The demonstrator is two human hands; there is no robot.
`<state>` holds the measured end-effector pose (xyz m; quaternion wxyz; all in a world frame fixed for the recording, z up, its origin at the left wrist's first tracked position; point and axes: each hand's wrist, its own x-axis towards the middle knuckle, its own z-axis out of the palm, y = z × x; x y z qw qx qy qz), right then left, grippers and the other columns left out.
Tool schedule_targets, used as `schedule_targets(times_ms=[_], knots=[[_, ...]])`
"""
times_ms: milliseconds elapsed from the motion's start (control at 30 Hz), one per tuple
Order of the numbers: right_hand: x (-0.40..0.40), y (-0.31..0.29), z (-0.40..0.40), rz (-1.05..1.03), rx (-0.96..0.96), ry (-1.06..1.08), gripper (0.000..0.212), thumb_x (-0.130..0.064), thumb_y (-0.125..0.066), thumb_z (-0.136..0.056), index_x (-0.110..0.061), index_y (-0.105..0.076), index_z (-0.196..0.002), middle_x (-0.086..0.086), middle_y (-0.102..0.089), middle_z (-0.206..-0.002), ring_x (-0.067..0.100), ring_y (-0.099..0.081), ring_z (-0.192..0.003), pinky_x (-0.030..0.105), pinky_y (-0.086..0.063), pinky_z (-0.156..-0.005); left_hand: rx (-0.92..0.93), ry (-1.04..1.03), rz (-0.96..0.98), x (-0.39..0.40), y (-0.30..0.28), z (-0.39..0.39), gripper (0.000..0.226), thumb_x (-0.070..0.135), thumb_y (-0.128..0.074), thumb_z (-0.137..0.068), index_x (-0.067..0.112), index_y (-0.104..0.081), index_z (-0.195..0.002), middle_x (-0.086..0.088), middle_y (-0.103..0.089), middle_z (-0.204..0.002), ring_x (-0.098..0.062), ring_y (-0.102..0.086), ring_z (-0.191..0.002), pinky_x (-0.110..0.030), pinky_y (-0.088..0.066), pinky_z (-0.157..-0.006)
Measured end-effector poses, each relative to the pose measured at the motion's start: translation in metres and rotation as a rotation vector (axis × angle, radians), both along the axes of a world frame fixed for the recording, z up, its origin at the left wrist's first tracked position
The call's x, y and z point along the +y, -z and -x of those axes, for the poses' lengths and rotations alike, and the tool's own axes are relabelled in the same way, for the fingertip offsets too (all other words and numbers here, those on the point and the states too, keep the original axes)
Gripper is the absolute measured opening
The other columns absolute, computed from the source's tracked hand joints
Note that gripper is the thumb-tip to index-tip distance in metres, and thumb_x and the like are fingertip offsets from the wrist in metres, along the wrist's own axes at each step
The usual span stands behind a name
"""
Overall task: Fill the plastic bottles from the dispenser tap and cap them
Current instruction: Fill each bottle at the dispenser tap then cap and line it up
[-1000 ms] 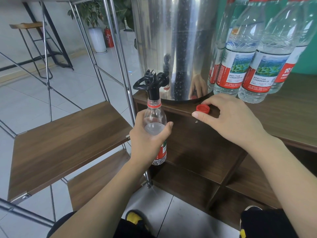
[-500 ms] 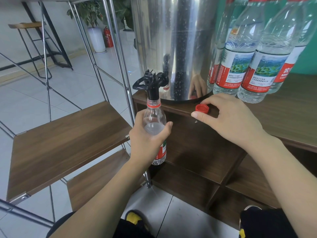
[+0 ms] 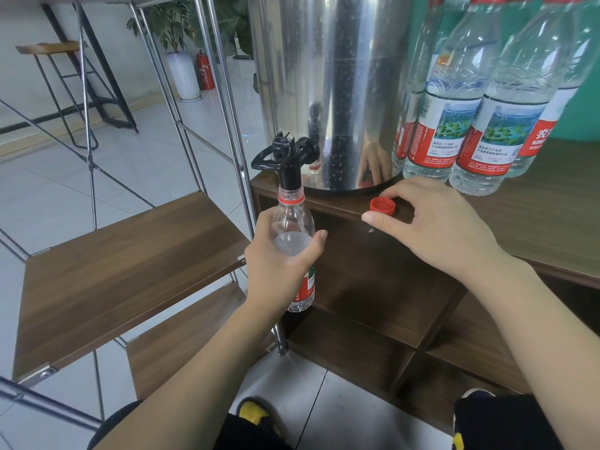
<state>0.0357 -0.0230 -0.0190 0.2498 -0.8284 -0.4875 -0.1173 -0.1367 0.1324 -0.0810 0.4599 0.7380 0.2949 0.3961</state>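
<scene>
My left hand grips a clear plastic bottle with a red neck ring and a red label, holding it upright with its open mouth around the black tap spout of the steel dispenser. Water stands high in the bottle, near its shoulder. My right hand rests on the wooden counter edge with thumb and fingers around a red cap that lies on the counter.
Several full, capped bottles stand on the counter right of the dispenser. A metal-framed rack with wooden shelves stands to the left. Open cubbies lie under the counter. A stool, a potted plant and a fire extinguisher stand far left.
</scene>
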Motion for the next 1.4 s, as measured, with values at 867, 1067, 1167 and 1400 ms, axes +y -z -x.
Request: schedule_targets(times_ms=[867, 1067, 1167, 1400], knots=[[0.0001, 0.0006, -0.0013, 0.005, 0.003, -0.002, 0.055, -0.073, -0.05, -0.088, -0.03, -0.064, -0.118, -0.013, -0.06, -0.114, 0.005, -0.048, -0.102, 0.027, -0.04, -0.087, 0.006, 0.001, 0.006, -0.0019, -0.0009, -0.0001, 0.075, 0.057, -0.077, -0.071, 0.027, -0.05, -0.135, 0.01, -0.064, -0.126, -0.012, -0.063, -0.115, -0.032, -0.053, -0.101], [0.0002, 0.0002, -0.0009, 0.009, 0.003, 0.002, 0.055, -0.072, -0.05, -0.088, -0.029, -0.064, -0.119, -0.012, -0.06, -0.115, 0.004, -0.048, -0.1, 0.027, -0.039, -0.085, 0.009, 0.003, 0.008, -0.0026, -0.0018, 0.0009, 0.074, 0.056, -0.077, -0.071, 0.026, -0.05, -0.134, 0.011, -0.065, -0.124, -0.01, -0.063, -0.113, -0.032, -0.054, -0.101], [0.0003, 0.0006, -0.0007, 0.003, 0.003, -0.005, 0.053, -0.072, -0.051, -0.088, -0.03, -0.065, -0.117, -0.013, -0.06, -0.114, 0.004, -0.048, -0.101, 0.027, -0.039, -0.086, 0.008, -0.001, 0.012, -0.0031, -0.0023, 0.0014, 0.075, 0.056, -0.077, -0.072, 0.025, -0.051, -0.134, 0.009, -0.065, -0.126, -0.012, -0.063, -0.115, -0.035, -0.054, -0.102], [0.0003, 0.0011, -0.0014, -0.007, 0.003, -0.014, 0.053, -0.072, -0.05, -0.088, -0.03, -0.066, -0.116, -0.013, -0.06, -0.114, 0.004, -0.047, -0.102, 0.028, -0.039, -0.087, 0.024, -0.003, 0.013, -0.0029, -0.003, 0.0014, 0.068, 0.048, -0.083, -0.078, 0.026, -0.051, -0.134, 0.01, -0.064, -0.126, -0.011, -0.062, -0.115, -0.033, -0.052, -0.102]])
